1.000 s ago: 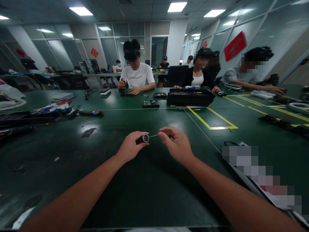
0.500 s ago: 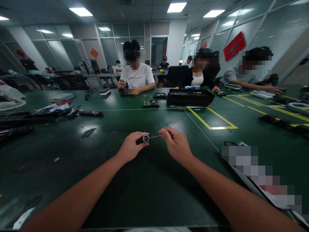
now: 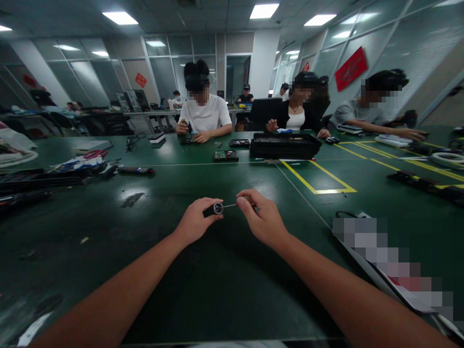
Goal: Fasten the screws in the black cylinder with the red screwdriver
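Over the middle of the green table (image 3: 174,290), my left hand (image 3: 196,220) is wrapped round a black cylindrical part (image 3: 218,208) with a silver ring at its open end, which faces me. From the right, my right hand (image 3: 261,215) pinches the handle of a small screwdriver (image 3: 229,206). Its thin metal shaft points left, and the tip meets the right side of the cylindrical part. Fingers hide most of the handle and the back of the part.
A black pen-shaped tool (image 3: 136,170) lies at left near cluttered tools. Ahead are a circuit board (image 3: 225,155) and a long black tray (image 3: 284,146). Yellow tape (image 3: 335,192) marks the table. A white bag-like item (image 3: 416,299) lies at right. Several people sit across the table.
My right fingers have shifted slightly on the screwdriver handle, while my left hand keeps its hold. Across the table, a co-worker has raised a hand near the black tray.
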Motion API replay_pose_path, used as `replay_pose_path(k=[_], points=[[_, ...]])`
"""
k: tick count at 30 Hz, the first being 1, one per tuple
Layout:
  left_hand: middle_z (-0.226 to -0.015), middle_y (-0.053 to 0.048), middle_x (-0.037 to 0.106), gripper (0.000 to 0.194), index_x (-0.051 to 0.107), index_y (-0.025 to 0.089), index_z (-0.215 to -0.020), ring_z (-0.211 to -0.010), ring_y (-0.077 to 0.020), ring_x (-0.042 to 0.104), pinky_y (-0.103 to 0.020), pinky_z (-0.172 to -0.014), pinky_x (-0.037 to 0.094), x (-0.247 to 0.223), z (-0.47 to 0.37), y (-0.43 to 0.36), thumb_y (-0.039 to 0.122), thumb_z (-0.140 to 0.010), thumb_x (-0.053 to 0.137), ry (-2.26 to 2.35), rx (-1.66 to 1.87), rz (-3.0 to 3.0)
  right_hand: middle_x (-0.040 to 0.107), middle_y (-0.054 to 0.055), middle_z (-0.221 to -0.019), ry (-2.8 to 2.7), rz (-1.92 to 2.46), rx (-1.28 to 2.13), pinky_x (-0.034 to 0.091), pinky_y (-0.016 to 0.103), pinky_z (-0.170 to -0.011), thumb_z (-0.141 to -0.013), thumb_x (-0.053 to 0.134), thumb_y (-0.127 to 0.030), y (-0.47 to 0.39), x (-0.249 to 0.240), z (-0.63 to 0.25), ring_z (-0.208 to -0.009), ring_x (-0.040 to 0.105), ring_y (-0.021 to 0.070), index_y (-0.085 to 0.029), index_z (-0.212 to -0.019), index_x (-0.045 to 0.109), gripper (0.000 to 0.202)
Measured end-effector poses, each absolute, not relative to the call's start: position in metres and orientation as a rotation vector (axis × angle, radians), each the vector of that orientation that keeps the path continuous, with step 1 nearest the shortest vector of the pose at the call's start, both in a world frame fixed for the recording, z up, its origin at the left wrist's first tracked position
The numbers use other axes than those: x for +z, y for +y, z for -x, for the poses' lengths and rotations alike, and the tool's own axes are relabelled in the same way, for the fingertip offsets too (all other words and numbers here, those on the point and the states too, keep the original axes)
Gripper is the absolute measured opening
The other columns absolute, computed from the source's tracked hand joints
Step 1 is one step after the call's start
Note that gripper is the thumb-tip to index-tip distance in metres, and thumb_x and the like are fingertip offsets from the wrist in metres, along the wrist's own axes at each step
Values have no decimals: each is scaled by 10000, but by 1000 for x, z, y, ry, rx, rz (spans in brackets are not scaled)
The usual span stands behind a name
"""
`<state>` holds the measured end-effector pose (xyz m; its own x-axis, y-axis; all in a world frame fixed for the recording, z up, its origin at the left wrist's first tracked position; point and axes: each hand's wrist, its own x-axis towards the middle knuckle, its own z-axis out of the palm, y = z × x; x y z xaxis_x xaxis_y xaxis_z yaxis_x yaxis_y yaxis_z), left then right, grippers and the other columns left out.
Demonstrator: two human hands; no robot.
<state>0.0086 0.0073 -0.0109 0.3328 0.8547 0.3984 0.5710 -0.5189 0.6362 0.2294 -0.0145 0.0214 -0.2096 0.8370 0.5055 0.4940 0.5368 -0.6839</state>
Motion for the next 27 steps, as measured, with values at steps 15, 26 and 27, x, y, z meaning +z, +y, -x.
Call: replay_pose_path(k=[15, 26, 27], points=[[-1203, -30, 688, 402, 658, 269, -1237, -1132, -228, 592, -469, -1073, 370, -5, -8, 6, 284, -847, 752, 1290, 1053, -2410, 632, 18, -768, -1224, 978, 989, 496, 342, -679, -930, 532, -474, 5, 6, -227, -676, 596, 170, -213, -878, 589, 272], [-1178, -45, 693, 378, 668, 270, -1233, -1072, -241, 591, -459, -984, 423, -5, -6, 7, 266, -860, 726, 1330, 919, -2408, 639, 17, -827, -1381, 953, 761, 501, 332, -733, -977, 500, -432, -6, 10, -225, -768, 614, 176, -235, -957, 590, 217], [-1173, -44, 693, 374, 670, 270, -1230, -1068, -240, 590, -459, -982, 422, -4, -7, 7, 263, -860, 725, 1326, 909, -2413, 639, 17, -832, -1392, 951, 750, 500, 332, -738, -981, 495, -431, -7, 9, -225, -773, 615, 177, -238, -963, 589, 215]])
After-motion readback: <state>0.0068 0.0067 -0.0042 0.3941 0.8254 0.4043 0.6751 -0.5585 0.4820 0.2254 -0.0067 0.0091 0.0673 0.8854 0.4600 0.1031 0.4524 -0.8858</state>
